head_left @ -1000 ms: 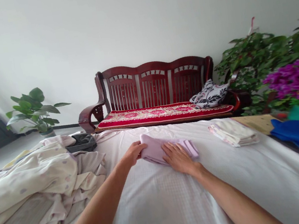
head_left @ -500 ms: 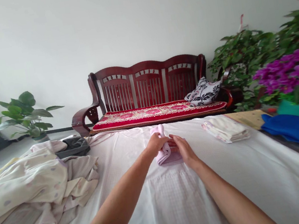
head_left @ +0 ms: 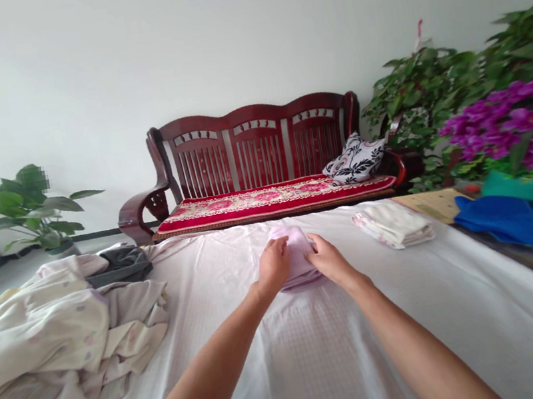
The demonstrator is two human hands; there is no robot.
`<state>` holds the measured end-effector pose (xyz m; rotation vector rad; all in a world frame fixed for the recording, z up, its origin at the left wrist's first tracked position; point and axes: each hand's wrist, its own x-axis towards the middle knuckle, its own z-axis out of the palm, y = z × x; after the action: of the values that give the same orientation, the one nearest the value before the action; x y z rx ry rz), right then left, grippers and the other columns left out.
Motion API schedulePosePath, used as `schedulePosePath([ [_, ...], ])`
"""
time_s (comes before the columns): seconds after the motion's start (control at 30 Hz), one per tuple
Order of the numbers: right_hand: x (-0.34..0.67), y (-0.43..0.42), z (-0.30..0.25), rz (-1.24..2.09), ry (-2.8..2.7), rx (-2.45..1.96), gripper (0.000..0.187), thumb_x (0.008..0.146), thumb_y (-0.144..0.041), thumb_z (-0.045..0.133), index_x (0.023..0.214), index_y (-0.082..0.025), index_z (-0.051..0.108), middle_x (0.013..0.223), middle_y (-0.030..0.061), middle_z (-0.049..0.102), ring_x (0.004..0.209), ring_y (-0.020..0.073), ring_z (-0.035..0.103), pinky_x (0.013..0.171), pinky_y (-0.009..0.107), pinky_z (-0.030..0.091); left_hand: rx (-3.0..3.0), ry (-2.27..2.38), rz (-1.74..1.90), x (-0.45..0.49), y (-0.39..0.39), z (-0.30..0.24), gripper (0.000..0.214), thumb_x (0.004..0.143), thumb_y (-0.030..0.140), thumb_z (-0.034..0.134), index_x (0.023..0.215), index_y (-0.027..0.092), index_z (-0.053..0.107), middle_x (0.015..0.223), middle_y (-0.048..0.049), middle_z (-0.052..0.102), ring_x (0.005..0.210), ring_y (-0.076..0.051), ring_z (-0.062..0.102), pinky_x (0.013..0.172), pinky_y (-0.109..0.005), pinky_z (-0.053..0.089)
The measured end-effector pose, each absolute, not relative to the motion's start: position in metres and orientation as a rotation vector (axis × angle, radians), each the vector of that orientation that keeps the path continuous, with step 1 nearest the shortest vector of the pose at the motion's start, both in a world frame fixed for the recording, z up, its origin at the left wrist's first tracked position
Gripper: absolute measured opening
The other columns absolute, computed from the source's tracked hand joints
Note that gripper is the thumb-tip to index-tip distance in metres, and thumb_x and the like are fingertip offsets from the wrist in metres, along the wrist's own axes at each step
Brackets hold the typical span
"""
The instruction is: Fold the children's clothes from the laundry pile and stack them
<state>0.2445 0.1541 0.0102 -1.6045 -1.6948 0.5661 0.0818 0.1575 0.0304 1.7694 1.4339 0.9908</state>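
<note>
A small folded lilac cloth [head_left: 297, 252] lies on the white sheet [head_left: 291, 357] in front of me. My left hand [head_left: 273, 266] rests on its left side, fingers curved over the fabric. My right hand [head_left: 325, 259] presses on its right side, fingers laid flat and together on the cloth. Both hands flank the folded bundle and touch it.
A heap of pale crumpled bedding [head_left: 41, 343] with a dark grey garment [head_left: 120, 266] lies at the left. A folded white cloth [head_left: 395, 225] sits at the right, blue fabric [head_left: 507, 222] beyond it. A red wooden bench [head_left: 260, 160] and potted plants [head_left: 484, 104] stand behind.
The lilac cloth lay wide and flat, then was folded over from the left into a compact bundle. Both hands now press it down flat.
</note>
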Motion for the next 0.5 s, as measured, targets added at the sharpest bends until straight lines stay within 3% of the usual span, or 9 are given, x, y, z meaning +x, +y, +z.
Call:
schedulePosePath([
  [0.17,0.25,0.149,0.02,0.505,-1.732,-1.688,0.055,0.082,-0.017,0.055,0.137,-0.022,0.055,0.114,0.0075,0.074,0.101,0.0217,0.068,0.086,0.029,0.05,2.405,1.41,0.822,0.084,0.147,0.005,0.045,0.101,0.029,0.042,0.144,0.018,0.051,0.155,-0.0131,0.045,0.148,-0.031,0.032,0.121,-0.052,0.026],
  [0.33,0.256,0.143,0.018,0.209,-1.951,-1.769,0.047,0.082,-0.013,0.054,0.128,-0.016,0.062,0.12,0.0146,0.068,0.116,0.0256,0.059,0.099,0.033,0.042,2.618,1.44,0.643,0.09,0.139,-0.008,0.052,0.103,0.041,0.039,0.15,0.021,0.043,0.16,-0.0129,0.037,0.151,-0.036,0.022,0.121,-0.058,0.02],
  [0.5,0.265,0.146,0.007,0.145,-2.003,-1.941,0.059,0.085,-0.029,0.059,0.141,-0.014,0.049,0.137,0.0189,0.058,0.129,0.0304,0.05,0.105,0.04,0.036,2.644,1.448,0.59,0.091,0.134,-0.015,0.054,0.101,0.042,0.042,0.152,0.023,0.041,0.163,-0.0125,0.032,0.152,-0.038,0.018,0.12,-0.064,0.015],
])
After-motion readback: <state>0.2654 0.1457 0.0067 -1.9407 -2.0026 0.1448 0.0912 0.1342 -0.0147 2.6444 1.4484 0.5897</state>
